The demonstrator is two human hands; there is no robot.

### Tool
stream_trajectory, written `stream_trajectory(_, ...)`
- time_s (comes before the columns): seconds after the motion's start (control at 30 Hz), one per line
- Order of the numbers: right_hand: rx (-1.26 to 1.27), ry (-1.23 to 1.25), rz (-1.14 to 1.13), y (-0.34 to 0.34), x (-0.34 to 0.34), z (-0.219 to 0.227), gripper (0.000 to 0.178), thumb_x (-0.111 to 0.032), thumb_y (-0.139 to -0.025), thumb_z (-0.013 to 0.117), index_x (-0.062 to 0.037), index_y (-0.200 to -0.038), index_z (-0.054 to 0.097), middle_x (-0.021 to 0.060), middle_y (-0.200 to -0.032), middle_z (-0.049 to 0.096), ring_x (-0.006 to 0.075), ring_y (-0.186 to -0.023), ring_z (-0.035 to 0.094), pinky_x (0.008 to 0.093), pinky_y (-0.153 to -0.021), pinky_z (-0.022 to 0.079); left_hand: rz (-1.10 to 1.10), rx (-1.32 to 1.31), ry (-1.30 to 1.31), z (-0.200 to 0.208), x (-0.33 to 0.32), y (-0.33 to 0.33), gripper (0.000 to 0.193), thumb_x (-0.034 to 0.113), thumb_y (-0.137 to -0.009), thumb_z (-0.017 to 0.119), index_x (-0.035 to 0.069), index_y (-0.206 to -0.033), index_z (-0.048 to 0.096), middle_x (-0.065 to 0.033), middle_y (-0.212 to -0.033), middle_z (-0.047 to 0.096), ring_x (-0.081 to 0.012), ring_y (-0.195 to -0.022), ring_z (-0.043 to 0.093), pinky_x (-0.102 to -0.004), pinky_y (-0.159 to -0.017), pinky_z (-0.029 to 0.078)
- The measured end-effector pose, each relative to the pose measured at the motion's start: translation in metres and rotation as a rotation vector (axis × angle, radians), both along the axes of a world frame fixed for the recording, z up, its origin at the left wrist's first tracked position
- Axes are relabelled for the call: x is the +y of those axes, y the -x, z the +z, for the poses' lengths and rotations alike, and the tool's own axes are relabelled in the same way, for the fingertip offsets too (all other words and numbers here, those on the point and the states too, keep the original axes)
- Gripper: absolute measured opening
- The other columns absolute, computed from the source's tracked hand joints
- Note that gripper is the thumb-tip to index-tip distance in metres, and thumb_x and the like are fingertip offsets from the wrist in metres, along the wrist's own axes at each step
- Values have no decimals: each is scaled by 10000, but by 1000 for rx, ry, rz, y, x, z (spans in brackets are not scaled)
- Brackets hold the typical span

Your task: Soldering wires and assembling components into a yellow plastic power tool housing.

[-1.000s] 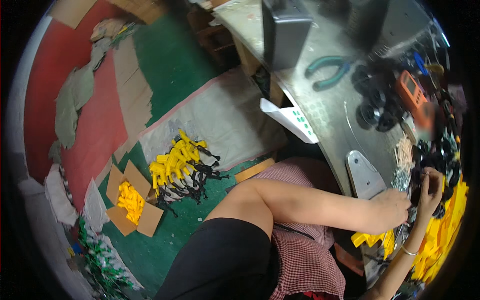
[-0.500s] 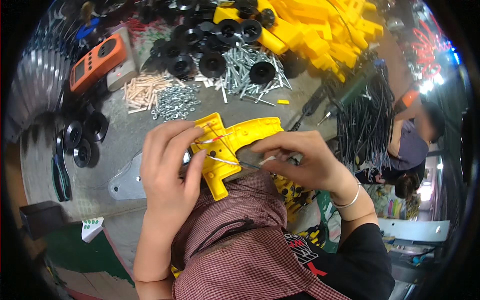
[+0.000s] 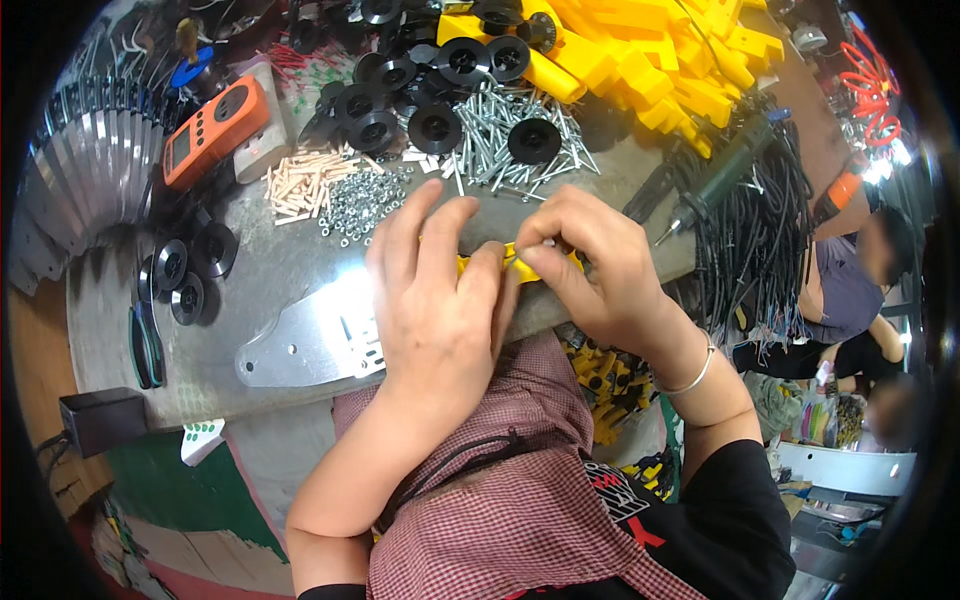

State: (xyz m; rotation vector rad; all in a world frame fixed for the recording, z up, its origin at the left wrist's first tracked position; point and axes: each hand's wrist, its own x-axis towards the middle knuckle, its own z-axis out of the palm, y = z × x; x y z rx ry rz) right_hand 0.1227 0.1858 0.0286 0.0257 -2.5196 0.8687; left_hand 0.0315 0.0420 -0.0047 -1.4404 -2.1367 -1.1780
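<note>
My left hand (image 3: 435, 310) lies over a yellow plastic housing half (image 3: 537, 266), its thumb and index finger closed on it and its other fingers stretched away. Most of the housing is hidden behind this hand; only a strip of yellow shows between my two hands. At that strip my right hand (image 3: 600, 265) pinches a thin wire (image 3: 513, 256) between thumb and fingertips, close to the left thumb. Where the wire runs is hidden. Beside my left wrist a flat metal guide plate (image 3: 285, 352) with slots and holes rests on the bench.
Beyond my hands lie small nuts (image 3: 362, 200), pale sticks (image 3: 298, 186), screws (image 3: 490, 130) and black discs (image 3: 435, 128). Yellow housings (image 3: 640, 60) are heaped at the back. An orange meter (image 3: 215, 130) and pliers (image 3: 146, 345) are leftward; a green screwdriver (image 3: 720, 180) and black cables (image 3: 750, 245) rightward.
My left hand has moved right and now covers most of the housing, whose inside was showing before. My right hand has risen to meet the left fingertips. The view has shifted slightly.
</note>
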Motion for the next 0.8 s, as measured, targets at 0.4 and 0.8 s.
stream_trajectory(0.4,-265,888,-241,-12,15,-12,170,-36,-878,664,48,-1024,640,57,-885,665,70,-753,623,203,-712,526,98,126,132,-3,8,5,103,86,-646,634,22,-724,650,-128,-1061,583,-333,-1145,512,-499,-964,398)
stream_trajectory(0.8,-192,497,-161,-12,13,-15,122,-51,-840,693,25,-935,684,60,-860,678,63,-776,624,217,-618,504,88,132,123,-3,9,1,109,80,-643,658,25,-737,650,-125,-1050,585,-332,-1125,526,-498,-950,405)
